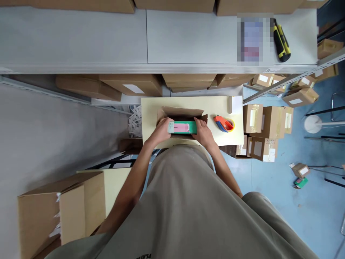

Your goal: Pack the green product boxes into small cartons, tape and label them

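Observation:
Between my two hands is a green product box (192, 127) with a pink bottle-like picture on its face. It lies at the mouth of an open brown cardboard box (183, 110) whose flaps stand up. My left hand (162, 131) grips the left end of the green box, fingers bent over the carton's edge. Around the right end my right hand (203, 132) is closed in the same way. The carton rests on a cream tabletop (151, 104). Right of it lies an orange and blue tape dispenser (224, 123) with a yellow roll. The carton's inside is mostly hidden.
A grey shelf (81, 39) crosses above the table, bearing a yellow and black utility knife (281, 41). A small white box (236, 104) stands at the table's back right. Stacked cartons (269, 122) are on the right; a large open carton (72, 216) sits lower left.

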Demonstrator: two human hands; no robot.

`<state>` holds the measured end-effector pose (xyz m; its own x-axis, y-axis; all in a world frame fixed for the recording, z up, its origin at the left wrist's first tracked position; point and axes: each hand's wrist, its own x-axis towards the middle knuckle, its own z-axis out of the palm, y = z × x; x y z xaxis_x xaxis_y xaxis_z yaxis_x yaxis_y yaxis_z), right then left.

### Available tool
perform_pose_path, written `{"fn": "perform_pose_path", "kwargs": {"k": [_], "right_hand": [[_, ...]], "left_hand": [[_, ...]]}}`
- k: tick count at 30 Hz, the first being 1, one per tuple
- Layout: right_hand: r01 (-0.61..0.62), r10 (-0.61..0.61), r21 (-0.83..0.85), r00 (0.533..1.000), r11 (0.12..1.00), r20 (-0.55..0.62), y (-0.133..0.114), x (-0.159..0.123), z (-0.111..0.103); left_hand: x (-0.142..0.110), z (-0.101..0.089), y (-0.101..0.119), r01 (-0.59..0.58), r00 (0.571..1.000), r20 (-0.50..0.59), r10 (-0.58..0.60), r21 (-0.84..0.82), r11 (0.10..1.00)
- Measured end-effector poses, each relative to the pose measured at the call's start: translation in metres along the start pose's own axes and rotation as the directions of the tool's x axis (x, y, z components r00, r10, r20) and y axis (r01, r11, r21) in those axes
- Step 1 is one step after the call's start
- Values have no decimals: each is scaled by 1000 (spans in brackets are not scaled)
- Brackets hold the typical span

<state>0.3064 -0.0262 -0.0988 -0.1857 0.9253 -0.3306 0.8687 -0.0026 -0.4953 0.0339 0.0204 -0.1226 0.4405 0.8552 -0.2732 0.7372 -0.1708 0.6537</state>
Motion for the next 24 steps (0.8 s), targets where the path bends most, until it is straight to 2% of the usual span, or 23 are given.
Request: {"fn": "perform_pose_path", "kwargs": {"k": [3, 6, 9, 14, 17, 19, 24], "right_hand": [[14, 11, -232, 994, 973, 106, -1, 13, 7], [25, 32, -353, 988, 935, 153, -2, 19, 14], [38, 28, -381, 986, 924, 167, -4, 20, 20], [60, 7, -368, 984, 928, 178, -3, 13, 25], [69, -3, -347, 982, 935, 187, 2, 7, 27], [77, -14, -331, 982, 941, 188, 6, 4, 28], [59, 0, -350, 986, 935, 166, 11, 11, 37]], "left_hand": [[13, 15, -6, -13, 998, 58, 10, 49, 999], [21, 29, -9, -22, 994, 110, 6, 147, 989], [21, 39, -10, -11, 994, 111, -13, 221, 975], [9, 44, -8, -5, 999, 54, -5, 182, 983], [-4, 42, -2, 1, 1000, -11, 1, 148, 989], [-13, 37, 5, 8, 995, -96, 3, 112, 994], [-35, 25, 17, 126, 934, -342, -106, 39, 991]]}}
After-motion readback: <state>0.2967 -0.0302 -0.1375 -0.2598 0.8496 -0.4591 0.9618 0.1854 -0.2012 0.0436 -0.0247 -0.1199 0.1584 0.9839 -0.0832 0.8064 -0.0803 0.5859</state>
